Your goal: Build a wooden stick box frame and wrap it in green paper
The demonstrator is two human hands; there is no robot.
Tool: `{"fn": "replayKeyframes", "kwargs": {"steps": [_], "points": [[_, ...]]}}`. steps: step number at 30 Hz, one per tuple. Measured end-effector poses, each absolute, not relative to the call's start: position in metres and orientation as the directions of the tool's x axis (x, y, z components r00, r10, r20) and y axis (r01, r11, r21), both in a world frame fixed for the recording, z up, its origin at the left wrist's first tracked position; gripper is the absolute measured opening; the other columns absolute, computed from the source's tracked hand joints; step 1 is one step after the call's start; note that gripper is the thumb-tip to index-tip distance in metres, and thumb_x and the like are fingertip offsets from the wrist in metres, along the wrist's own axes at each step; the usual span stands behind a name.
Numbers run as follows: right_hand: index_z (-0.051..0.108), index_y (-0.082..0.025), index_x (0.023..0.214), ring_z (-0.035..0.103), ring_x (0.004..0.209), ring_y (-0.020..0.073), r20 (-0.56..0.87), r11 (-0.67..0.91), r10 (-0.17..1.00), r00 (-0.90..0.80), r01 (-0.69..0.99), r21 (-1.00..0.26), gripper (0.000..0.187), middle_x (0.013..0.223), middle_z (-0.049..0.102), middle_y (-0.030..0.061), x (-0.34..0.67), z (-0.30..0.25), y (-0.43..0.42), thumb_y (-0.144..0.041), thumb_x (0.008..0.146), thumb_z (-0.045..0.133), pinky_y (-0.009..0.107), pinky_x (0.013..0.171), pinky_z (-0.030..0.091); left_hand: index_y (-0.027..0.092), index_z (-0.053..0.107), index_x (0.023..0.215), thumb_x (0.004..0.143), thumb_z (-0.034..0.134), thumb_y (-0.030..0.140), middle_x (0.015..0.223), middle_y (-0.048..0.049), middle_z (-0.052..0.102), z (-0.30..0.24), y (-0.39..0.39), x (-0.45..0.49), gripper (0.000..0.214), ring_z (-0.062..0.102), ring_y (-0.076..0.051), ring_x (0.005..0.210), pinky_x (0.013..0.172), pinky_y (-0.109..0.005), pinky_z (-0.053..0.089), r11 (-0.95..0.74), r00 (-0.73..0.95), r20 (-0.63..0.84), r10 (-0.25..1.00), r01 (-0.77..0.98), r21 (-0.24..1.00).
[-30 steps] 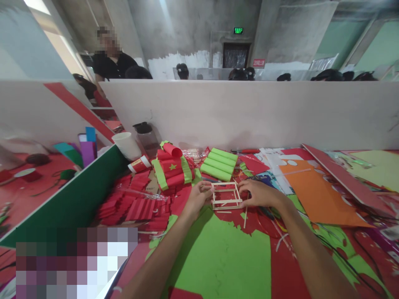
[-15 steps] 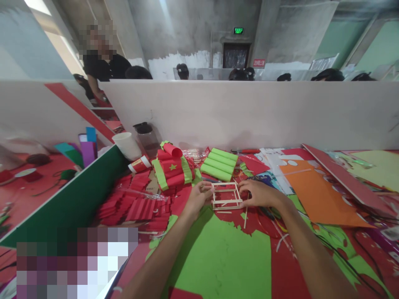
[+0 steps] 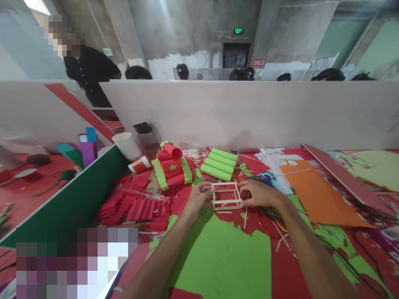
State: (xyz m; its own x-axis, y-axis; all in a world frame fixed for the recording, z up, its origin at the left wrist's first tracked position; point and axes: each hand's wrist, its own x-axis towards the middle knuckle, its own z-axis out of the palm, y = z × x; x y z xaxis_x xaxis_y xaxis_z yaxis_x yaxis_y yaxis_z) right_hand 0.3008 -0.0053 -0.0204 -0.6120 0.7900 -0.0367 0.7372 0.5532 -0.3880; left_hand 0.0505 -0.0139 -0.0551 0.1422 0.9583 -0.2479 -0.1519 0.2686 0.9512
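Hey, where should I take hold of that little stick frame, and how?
I'd pinch the stick frame lightly by its left and right ends, coming in from the sides, much as the left hand and right hand have it now. It's an open box of thin sticks, so its middle likely offers little to grip, and the green rolls lie just beyond it.

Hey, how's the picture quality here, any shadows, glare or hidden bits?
Head view throughout: a shadow beside the left forearm darkens the green sheet; a pale streak crosses the concrete wall; pixel blocks hide the lower-left area and the standing person's head; the stick frame is legible.
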Motion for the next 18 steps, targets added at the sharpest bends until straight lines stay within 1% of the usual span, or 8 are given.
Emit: {"fn": "replayKeyframes", "kwargs": {"steps": [8,14,16,18], "points": [[0.067,-0.021,0.078,0.058,0.1,0.0272,-0.037,0.539,0.799,-0.6,0.743,-0.397,0.035,0.116,0.061,0.0081,0.3013,-0.0205,-0.005,-0.054,0.067,0.07,0.034,0.086,0.044,0.016,0.058,0.098,0.075,0.068,0.017,0.094,-0.0069,0.063,-0.0514,-0.0161,0.052,0.025,0.063,-0.012,0.066,0.058,-0.024,0.053,0.265,0.137,-0.245,0.96,-0.153,0.952],[0.067,-0.021,0.081,0.058,0.103,0.0282,-0.052,0.526,0.805,-0.591,0.751,-0.399,0.035,0.119,0.059,0.008,0.3028,-0.0226,-0.0044,-0.053,0.067,0.07,0.036,0.09,0.043,0.016,0.059,0.097,0.076,0.067,0.016,0.093,-0.0069,0.064,-0.0517,-0.0162,0.0509,0.023,0.062,-0.011,0.065,0.059,-0.025,0.054,0.267,0.144,-0.246,0.959,-0.151,0.952],[0.068,-0.021,0.084,0.056,0.106,0.0288,-0.06,0.526,0.8,-0.596,0.747,-0.405,0.034,0.12,0.059,0.0083,0.3043,-0.0231,-0.0039,-0.051,0.066,0.071,0.036,0.091,0.042,0.016,0.059,0.096,0.076,0.067,0.017,0.092,-0.0072,0.064,-0.0518,-0.0159,0.0505,0.022,0.062,-0.012,0.066,0.06,-0.025,0.054,0.264,0.153,-0.242,0.958,-0.152,0.952],[0.068,-0.021,0.088,0.055,0.109,0.0287,-0.066,0.535,0.789,-0.611,0.735,-0.416,0.03,0.121,0.059,0.0083,0.3059,-0.0234,-0.0032,-0.045,0.069,0.071,0.036,0.092,0.042,0.016,0.06,0.096,0.076,0.067,0.016,0.092,-0.0073,0.064,-0.0519,-0.0156,0.0505,0.021,0.062,-0.012,0.066,0.06,-0.025,0.054,0.261,0.156,-0.237,0.959,-0.158,0.952]]}}
